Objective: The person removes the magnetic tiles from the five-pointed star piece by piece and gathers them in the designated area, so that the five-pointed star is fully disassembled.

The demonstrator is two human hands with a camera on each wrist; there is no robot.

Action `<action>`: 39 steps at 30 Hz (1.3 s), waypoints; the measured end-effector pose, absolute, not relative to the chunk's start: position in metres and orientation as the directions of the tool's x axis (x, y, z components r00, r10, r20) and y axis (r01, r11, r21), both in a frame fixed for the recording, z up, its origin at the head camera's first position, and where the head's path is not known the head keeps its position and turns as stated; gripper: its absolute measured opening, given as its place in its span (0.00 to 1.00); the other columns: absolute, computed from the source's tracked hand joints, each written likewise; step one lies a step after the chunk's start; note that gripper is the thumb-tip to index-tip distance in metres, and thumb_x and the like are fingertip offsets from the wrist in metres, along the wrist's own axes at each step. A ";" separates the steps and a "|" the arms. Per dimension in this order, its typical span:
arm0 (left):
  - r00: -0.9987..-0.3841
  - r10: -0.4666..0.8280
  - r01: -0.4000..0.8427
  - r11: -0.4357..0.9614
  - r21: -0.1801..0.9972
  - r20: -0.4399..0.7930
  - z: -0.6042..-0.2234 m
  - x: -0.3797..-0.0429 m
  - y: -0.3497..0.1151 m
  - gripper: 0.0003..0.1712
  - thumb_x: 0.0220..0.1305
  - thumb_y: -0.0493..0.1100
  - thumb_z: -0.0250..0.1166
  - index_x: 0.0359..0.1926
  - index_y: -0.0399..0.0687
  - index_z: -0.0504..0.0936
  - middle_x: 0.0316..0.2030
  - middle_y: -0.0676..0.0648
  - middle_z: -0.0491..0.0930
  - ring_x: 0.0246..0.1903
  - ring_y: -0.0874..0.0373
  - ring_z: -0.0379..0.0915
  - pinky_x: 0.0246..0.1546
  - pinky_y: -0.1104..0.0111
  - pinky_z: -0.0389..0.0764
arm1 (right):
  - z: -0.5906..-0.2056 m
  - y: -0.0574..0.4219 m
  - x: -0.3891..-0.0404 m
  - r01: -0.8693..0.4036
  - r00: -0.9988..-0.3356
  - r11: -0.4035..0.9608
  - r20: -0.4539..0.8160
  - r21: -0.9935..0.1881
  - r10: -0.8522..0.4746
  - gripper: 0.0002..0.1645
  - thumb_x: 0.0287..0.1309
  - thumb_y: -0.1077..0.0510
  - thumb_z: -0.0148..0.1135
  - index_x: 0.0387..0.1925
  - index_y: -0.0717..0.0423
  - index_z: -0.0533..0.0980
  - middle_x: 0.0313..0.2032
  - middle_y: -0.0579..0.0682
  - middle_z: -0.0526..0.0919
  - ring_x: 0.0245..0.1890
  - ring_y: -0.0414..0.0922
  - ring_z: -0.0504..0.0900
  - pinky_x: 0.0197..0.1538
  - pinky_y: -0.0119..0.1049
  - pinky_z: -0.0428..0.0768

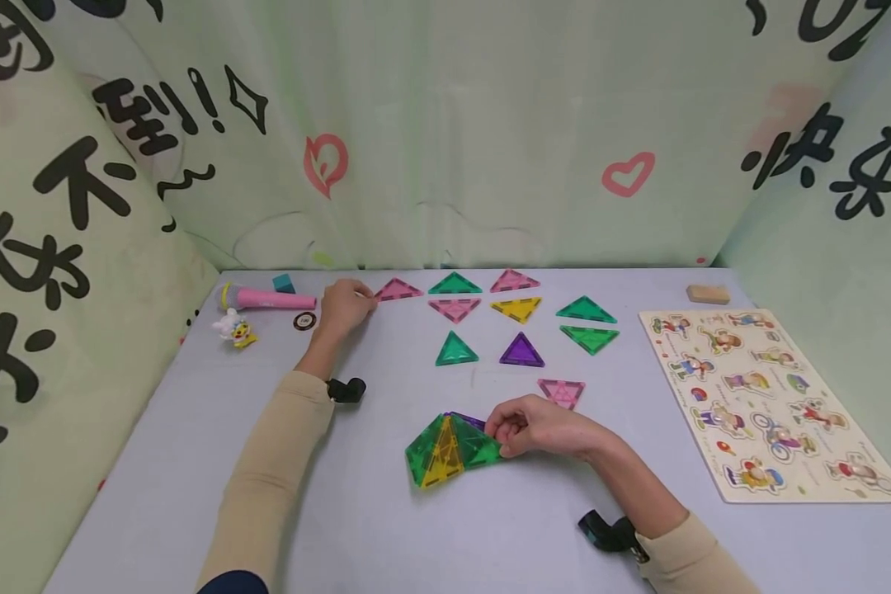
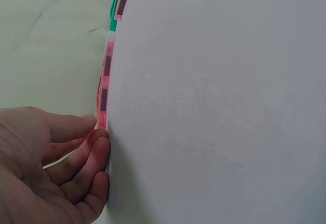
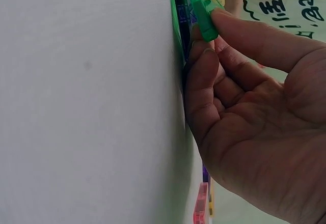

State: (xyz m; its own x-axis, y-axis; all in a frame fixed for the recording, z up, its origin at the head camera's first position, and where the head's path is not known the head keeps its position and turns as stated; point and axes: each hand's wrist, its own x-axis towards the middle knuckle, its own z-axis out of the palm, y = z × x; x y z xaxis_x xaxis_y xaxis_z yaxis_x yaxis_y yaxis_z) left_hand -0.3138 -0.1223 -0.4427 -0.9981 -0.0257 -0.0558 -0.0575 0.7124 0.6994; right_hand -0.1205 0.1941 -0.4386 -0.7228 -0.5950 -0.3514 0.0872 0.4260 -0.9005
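Note:
At the back left of the table, my left hand (image 1: pixel 347 304) pinches the left corner of a pink triangular magnetic tile (image 1: pixel 398 289). In the left wrist view its thumb and fingertips meet at the end of that tile (image 2: pixel 104 91), which lies on the table. My right hand (image 1: pixel 545 426) grips the right corner of a green triangular tile (image 1: pixel 479 448), part of a raised shape of joined tiles. A yellow tile (image 1: pixel 443 456) and another green tile (image 1: pixel 421 452) form its front left side; a purple tile (image 1: pixel 466 420) shows behind, partly hidden.
Several loose triangular tiles lie mid-table, among them a purple one (image 1: pixel 522 351) and a pink one (image 1: pixel 562 392) near my right hand. A pink toy microphone (image 1: pixel 275 299), small figurine (image 1: pixel 235 328) and round disc (image 1: pixel 305 321) lie left. A wooden puzzle board (image 1: pixel 768 404) lies right.

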 end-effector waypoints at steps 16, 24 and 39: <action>-0.929 0.325 0.082 0.646 0.759 -0.176 -0.438 -0.266 -0.115 0.10 0.66 0.50 0.66 0.40 0.50 0.87 0.35 0.48 0.85 0.35 0.56 0.77 0.34 0.67 0.75 | -0.439 0.193 -0.122 0.067 -0.732 0.406 -0.321 -0.911 -0.600 0.13 0.58 0.66 0.63 0.45 0.65 0.78 0.30 0.49 0.74 0.32 0.41 0.72 0.38 0.32 0.74; -0.780 0.567 0.131 0.562 0.816 -0.265 -0.439 -0.234 -0.098 0.13 0.66 0.53 0.66 0.42 0.50 0.88 0.34 0.50 0.85 0.35 0.57 0.76 0.38 0.68 0.76 | -0.441 0.189 -0.128 0.074 -0.749 0.421 -0.329 -0.904 -0.575 0.11 0.59 0.63 0.60 0.44 0.60 0.79 0.30 0.47 0.74 0.34 0.43 0.72 0.40 0.35 0.73; -0.594 0.770 0.251 0.451 0.856 -0.232 -0.444 -0.193 -0.074 0.07 0.64 0.51 0.68 0.41 0.59 0.87 0.38 0.56 0.85 0.40 0.59 0.76 0.48 0.67 0.78 | -0.436 0.187 -0.126 0.084 -0.800 0.422 -0.313 -0.903 -0.511 0.12 0.58 0.61 0.59 0.44 0.61 0.80 0.29 0.47 0.75 0.30 0.42 0.72 0.38 0.35 0.72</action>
